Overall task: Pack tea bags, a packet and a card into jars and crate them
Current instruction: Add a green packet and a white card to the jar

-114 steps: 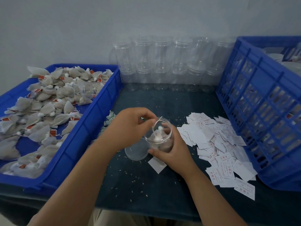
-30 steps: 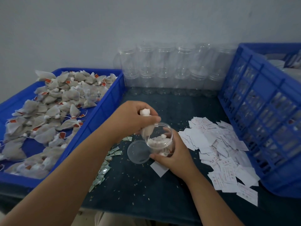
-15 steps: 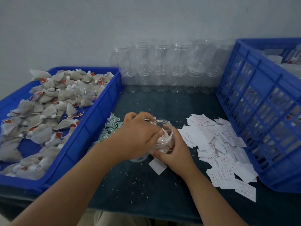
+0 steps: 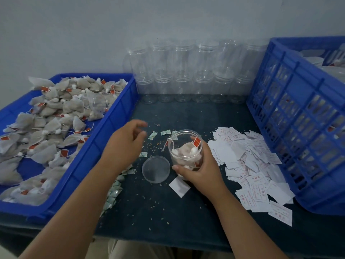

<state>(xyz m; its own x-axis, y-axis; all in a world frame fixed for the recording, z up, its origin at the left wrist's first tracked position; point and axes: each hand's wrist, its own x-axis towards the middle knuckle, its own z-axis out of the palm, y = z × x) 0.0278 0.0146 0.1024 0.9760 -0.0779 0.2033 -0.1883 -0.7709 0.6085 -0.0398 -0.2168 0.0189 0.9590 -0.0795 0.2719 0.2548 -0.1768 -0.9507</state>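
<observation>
Table: a dark cloth-covered table [image 4: 168, 217], sprinkled with fine crumbs.
Loose card: one white card [image 4: 179, 186] lies flat at the near side of the jar, beside the right wrist.
Right hand: the right hand [image 4: 199, 171] grips the jar from its near right side, with the thumb laid across the lower wall and the fingers curled round the far side.
Lid: a clear round lid [image 4: 156, 169] lies flat on the cloth just left of the jar.
Jar: the clear jar [image 4: 183, 146] stands mid-table with its mouth open. It holds several tea bags, a red tag rests against the inner wall and a string hangs over the left rim.
Left hand: the left hand [image 4: 128, 141] hovers left of the jar, apart from it. It is blurred, and its fingers seem loosely curled with nothing between them.
Packets: small green-and-white packets [image 4: 116, 186] trail along the tray's wall under the left forearm, and a few lie beyond the jar.
Cards: a spread pile of white printed cards [image 4: 248, 165] lies right of the jar, reaching the crate.
Tray: a low blue tray [image 4: 110, 126] on the left is heaped with grey tea bags [image 4: 50, 126] with red tags.
Crate: a tall blue slatted crate [image 4: 291, 116] stands on the right.
Empty jars: clear empty jars [image 4: 183, 79] are stacked two high against the back wall.
</observation>
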